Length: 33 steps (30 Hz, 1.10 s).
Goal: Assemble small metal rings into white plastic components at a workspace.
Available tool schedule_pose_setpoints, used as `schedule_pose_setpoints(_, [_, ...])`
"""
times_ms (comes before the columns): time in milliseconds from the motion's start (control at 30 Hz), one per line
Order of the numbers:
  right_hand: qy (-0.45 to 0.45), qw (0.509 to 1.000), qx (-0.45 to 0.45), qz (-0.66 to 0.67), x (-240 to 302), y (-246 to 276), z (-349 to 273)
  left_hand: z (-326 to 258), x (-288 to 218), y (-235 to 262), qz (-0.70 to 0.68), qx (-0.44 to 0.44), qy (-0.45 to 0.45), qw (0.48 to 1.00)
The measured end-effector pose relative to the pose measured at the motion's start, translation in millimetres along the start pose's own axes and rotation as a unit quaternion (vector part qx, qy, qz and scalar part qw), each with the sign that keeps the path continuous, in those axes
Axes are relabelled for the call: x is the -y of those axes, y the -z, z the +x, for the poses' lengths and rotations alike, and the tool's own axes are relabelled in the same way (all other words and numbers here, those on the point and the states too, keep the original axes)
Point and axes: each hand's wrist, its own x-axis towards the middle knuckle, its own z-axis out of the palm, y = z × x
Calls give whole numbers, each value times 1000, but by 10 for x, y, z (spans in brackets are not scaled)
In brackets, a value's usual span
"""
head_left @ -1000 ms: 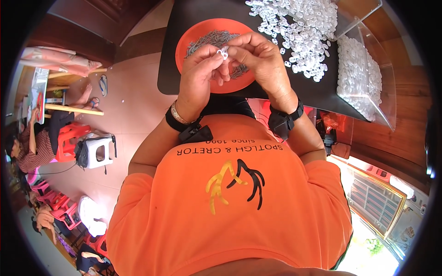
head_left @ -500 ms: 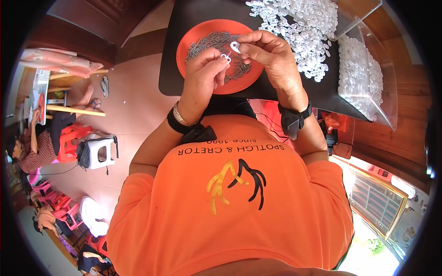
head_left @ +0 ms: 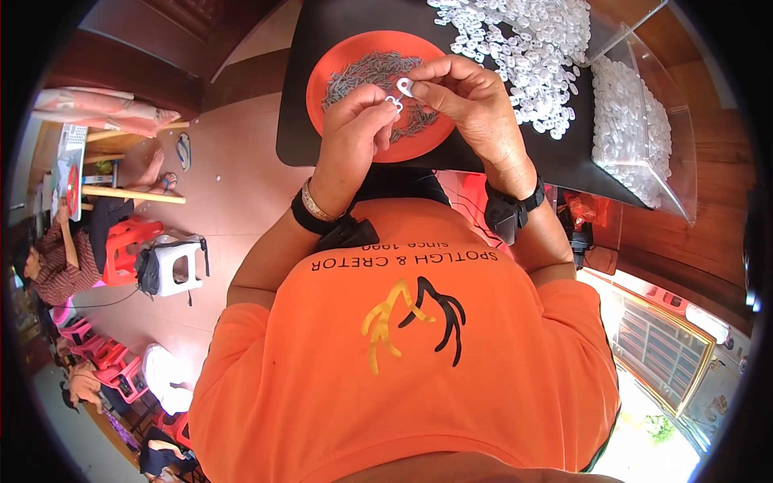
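Small white plastic piece (head_left: 405, 87), pinched in the fingertips of the right hand (head_left: 471, 101) above the orange plate (head_left: 338, 60) of grey metal bits. Left hand (head_left: 354, 129), fingers closed, meets it. Loose white pieces (head_left: 523, 40) cover the black desk (head_left: 306, 121) beyond.

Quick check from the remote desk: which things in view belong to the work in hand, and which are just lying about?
In the work:
left hand and right hand, pinching a small white plastic piece
orange plate of small grey metal parts
pile of white pieces
clear tray of white pieces

Lying about:
white stool
red plastic chairs
sandals
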Motion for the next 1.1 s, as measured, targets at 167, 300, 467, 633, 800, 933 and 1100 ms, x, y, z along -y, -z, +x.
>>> schedule_pose_setpoints(167, [2, 1000, 8, -9, 6, 16, -6, -1, 8, -1, 17, -1, -8, 1000])
schedule_pose_setpoints(300, [-31, 999, 10, -8, 17, 27, -3, -3, 13, -2, 10, 1, -10, 1000])
schedule_pose_setpoints(467, [-15, 1000, -4, -22, 4, -7, -28, -5, 23, -12, 7, -1, -14, 1000])
schedule_pose_setpoints(633, [29, 998, -20, -59, -5, -68, -54, -17, 17, -16, 18, -5, -19, 1000])
schedule_pose_setpoints(800, [7, 999, 6, -35, -8, -105, -78, -24, 36, -18, 25, -9, -23, 999])
schedule_pose_setpoints(933, [6, 1000, 13, -22, -58, -103, -83, -15, 49, -11, 19, -2, -13, 1000])
schedule_pose_setpoints(1100, [4, 999, 5, -34, -75, -97, -94, -27, 22, -36, -4, -6, 18, 1000])
